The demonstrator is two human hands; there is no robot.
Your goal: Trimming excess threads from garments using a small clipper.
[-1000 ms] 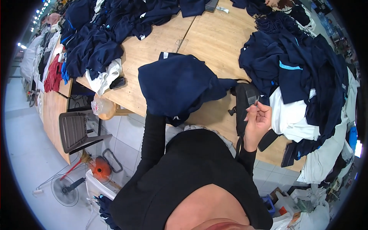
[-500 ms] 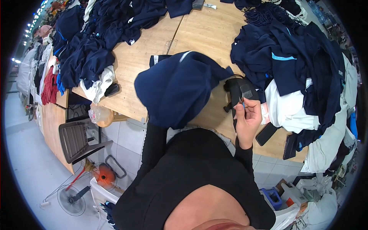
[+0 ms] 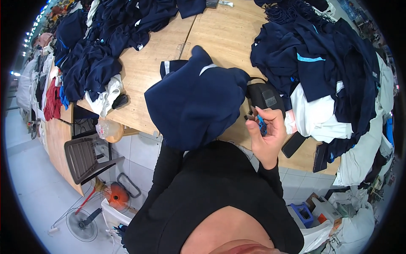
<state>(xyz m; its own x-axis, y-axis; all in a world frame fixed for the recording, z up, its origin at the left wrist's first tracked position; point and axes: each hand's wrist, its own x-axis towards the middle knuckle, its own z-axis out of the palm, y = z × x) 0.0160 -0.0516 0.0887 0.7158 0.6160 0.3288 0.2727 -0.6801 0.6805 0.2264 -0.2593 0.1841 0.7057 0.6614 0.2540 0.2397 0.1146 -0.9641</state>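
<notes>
A navy garment [image 3: 194, 101] with a white strip is bunched up in front of me, over the near edge of the table. My left forearm in its black sleeve [image 3: 169, 156] runs under this cloth, and the cloth hides my left hand. To the right of the garment, my right hand [image 3: 270, 137] is closed around small blue-handled thread snips [image 3: 261, 125], their dark blades showing past the fingertips. Just beyond this hand lies a black case-like object [image 3: 260, 95] with a grey mesh patch.
Heaps of navy garments lie at the left [image 3: 91, 70] and right [image 3: 304, 55] of the wooden table [image 3: 224, 31]. A dark phone [image 3: 294, 145] rests right of my hand, near white cloth [image 3: 315, 114]. A chair [image 3: 82, 158] and a fan [image 3: 81, 223] stand at the left.
The navy garment has shifted, and a fold of it now stands up at its far side. My right hand has moved slightly left and turned, showing more of the blue snips.
</notes>
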